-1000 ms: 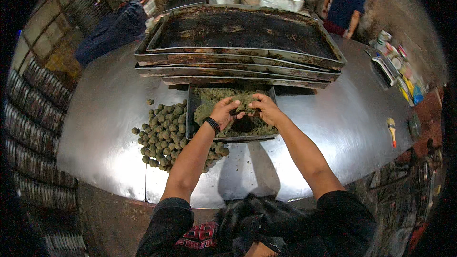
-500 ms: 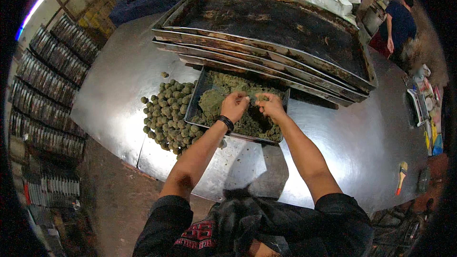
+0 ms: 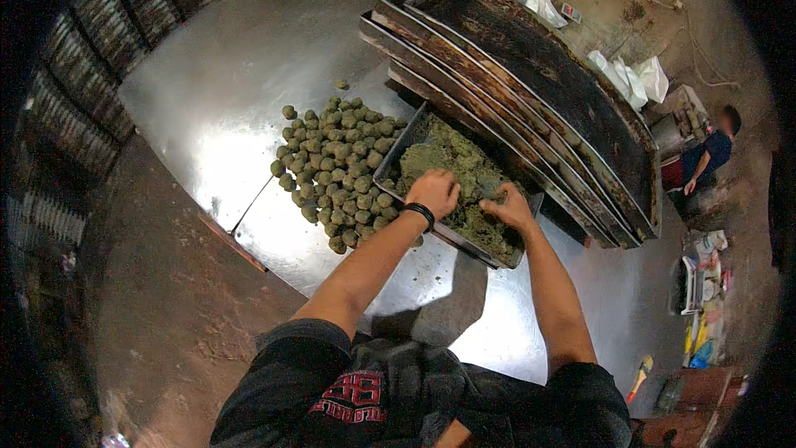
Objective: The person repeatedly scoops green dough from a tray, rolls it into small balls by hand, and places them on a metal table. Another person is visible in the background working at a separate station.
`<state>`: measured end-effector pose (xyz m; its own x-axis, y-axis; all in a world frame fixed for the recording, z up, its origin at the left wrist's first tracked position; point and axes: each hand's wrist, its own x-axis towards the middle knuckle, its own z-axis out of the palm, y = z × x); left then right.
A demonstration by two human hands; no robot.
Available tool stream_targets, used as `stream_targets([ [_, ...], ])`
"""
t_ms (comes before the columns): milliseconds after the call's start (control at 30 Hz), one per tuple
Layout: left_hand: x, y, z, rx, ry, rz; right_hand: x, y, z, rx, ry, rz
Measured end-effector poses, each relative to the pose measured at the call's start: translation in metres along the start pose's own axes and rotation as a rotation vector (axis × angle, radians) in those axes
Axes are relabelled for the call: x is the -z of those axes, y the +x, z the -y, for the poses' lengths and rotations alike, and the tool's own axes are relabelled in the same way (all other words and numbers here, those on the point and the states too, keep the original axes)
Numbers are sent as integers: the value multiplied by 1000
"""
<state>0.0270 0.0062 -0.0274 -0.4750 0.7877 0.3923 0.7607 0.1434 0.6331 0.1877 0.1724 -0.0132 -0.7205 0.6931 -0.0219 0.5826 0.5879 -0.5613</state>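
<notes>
A small metal tray (image 3: 391,158) sits on the shiny steel table (image 3: 232,83), filled with green crumbly dough (image 3: 452,153). My left hand (image 3: 433,192), with a black band on its wrist, presses into the dough at the tray's near side, fingers curled. My right hand (image 3: 509,209) digs into the dough a little to the right, fingers bent around a clump. Left of the tray lies a heap of several green dough balls (image 3: 332,170) on the table.
A stack of large dark baking trays (image 3: 531,91) lies behind the small tray. Racks of trays (image 3: 75,116) line the left side. Another person (image 3: 705,162) stands at the far right near white bags (image 3: 634,79). Brown dirt floor (image 3: 157,315) is below the table edge.
The view has swung, so the table and trays now lie tilted toward the upper right. Both hands stay in the dough tray, working close together.
</notes>
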Motion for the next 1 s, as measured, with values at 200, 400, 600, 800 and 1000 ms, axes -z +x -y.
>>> stream_targets([
  [200,21,2,0,55,-195,137,28,-3,40,2,-274,68],
  [400,24,9,-2,34,-307,223,29,-18,54,-105,-224,-136],
  [600,19,4,-5,-102,-375,191,3,-42,22,-156,29,-330],
  [800,24,-1,-14,-115,-248,227,20,-51,44,-493,269,-132],
  [1000,24,-2,-11,-31,-74,152,-2,-34,19,-106,86,-349],
])
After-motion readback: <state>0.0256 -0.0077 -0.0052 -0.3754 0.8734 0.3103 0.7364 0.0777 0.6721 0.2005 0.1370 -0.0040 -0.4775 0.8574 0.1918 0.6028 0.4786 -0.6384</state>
